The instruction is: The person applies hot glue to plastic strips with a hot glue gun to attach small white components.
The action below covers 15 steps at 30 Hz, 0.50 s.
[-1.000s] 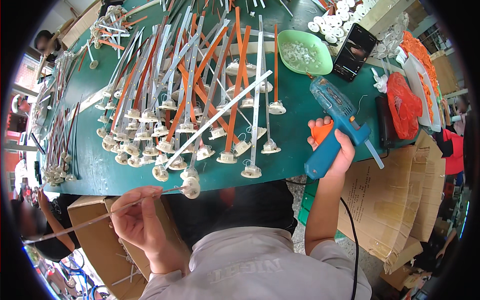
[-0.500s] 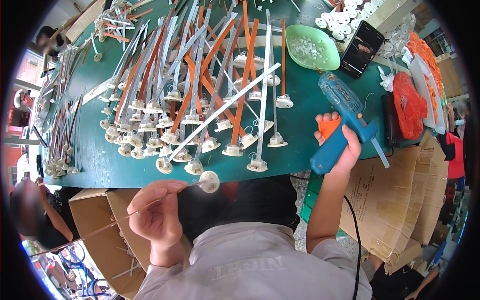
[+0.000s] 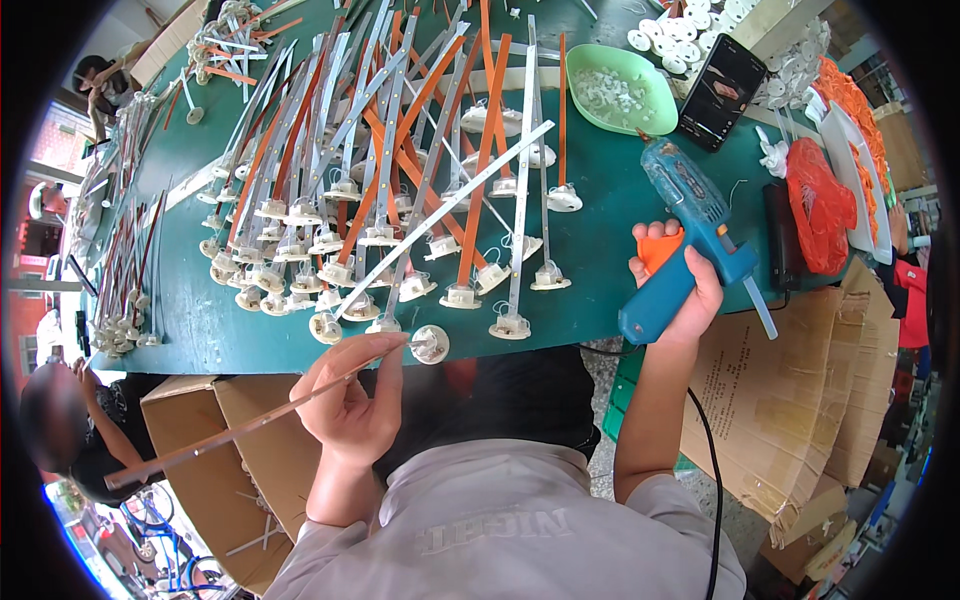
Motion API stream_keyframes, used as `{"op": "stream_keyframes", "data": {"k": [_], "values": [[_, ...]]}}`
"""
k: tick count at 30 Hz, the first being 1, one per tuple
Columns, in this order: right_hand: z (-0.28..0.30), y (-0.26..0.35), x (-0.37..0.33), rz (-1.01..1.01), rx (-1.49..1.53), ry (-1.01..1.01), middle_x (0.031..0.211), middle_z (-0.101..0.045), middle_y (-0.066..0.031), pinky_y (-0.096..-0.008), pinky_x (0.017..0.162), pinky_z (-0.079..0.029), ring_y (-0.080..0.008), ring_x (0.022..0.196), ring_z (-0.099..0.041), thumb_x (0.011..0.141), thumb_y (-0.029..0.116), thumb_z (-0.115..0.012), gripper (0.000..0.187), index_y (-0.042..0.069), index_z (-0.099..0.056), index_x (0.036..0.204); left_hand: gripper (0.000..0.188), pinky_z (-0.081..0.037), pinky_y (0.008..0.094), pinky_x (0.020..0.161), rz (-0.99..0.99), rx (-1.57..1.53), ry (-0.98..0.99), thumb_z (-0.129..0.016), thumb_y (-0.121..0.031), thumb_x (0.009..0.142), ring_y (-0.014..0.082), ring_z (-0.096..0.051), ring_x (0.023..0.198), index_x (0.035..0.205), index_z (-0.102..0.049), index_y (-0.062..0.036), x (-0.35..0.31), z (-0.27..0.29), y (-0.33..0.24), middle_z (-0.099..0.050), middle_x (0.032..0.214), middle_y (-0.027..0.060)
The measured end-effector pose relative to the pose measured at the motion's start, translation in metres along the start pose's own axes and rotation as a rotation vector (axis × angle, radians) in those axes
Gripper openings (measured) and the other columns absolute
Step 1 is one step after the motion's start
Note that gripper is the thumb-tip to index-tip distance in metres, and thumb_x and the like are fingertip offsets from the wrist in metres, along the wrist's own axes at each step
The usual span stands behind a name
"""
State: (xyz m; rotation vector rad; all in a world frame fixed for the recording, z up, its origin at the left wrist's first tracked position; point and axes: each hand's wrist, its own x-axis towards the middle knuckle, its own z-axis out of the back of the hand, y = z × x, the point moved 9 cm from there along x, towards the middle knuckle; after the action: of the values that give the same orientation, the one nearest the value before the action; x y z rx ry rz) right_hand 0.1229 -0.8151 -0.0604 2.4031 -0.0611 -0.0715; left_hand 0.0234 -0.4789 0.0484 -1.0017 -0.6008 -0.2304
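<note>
My left hand [image 3: 350, 400] pinches a long thin strip [image 3: 240, 428] with a round white socket [image 3: 430, 343] at its near end, held just below the front edge of the green table [image 3: 590, 250]. The strip runs down-left past a cardboard box. My right hand [image 3: 685, 285] grips a blue glue gun [image 3: 690, 235] with an orange trigger, its nozzle pointing up toward a green bowl [image 3: 620, 90]. Between the hands, several white and orange strips with white sockets [image 3: 400, 170] lie fanned out on the table.
A black phone [image 3: 722, 78] lies right of the bowl of small white parts. Orange mesh bags [image 3: 822, 205] and a white tray sit at the right. Open cardboard boxes [image 3: 230, 430] stand below the table on the left, flattened cardboard [image 3: 790, 400] on the right. Another person [image 3: 70, 430] sits at lower left.
My left hand has brought the strip rightward and up, so its socket end now sits close to the table's front edge. My right hand keeps the glue gun in about the same place.
</note>
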Motion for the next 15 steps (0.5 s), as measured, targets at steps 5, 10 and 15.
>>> {"op": "stream_keyframes", "data": {"k": [5, 10, 15], "values": [[-0.0056, -0.0004, 0.0015, -0.021, 0.014, 0.103, 0.112, -0.056, -0.0143, -0.0368, 0.080, -0.052, -0.0293, 0.118, -0.051, 0.091, 0.020, -0.057, 0.032, 0.000, -0.051, 0.115, 0.026, -0.057, 0.0293, 0.074, 0.047, -0.084, -0.011, -0.070, 0.018, 0.074, 0.0233, -0.072, 0.083, 0.097, -0.063, 0.0062, -0.0035, -0.0023, 0.0076, -0.072, 0.089, 0.0164], [-0.0031, -0.0016, 0.0022, -0.027, 0.007, 0.077, 0.111, -0.056, -0.0141, -0.0363, 0.080, -0.052, -0.0291, 0.118, -0.051, 0.091, 0.021, -0.057, 0.032, 0.000, -0.051, 0.115, 0.025, -0.061, 0.0288, 0.080, -0.009, -0.046, 0.103, -0.066, 0.018, 0.081, 0.0225, -0.072, 0.090, 0.105, -0.061, 0.0108, -0.0038, -0.0056, 0.0068, -0.068, 0.099, 0.0181], [-0.0010, -0.0012, 0.0009, -0.026, -0.043, 0.019, 0.109, -0.060, -0.0137, -0.0403, 0.079, -0.048, -0.0308, 0.116, -0.054, 0.086, 0.022, -0.059, 0.031, 0.004, -0.056, 0.111, 0.023, -0.061, 0.0283, 0.079, -0.019, -0.013, 0.117, -0.067, 0.018, 0.081, 0.0220, -0.072, 0.089, 0.103, -0.061, 0.0108, -0.0031, -0.0051, 0.0069, -0.069, 0.098, 0.0179]]}}
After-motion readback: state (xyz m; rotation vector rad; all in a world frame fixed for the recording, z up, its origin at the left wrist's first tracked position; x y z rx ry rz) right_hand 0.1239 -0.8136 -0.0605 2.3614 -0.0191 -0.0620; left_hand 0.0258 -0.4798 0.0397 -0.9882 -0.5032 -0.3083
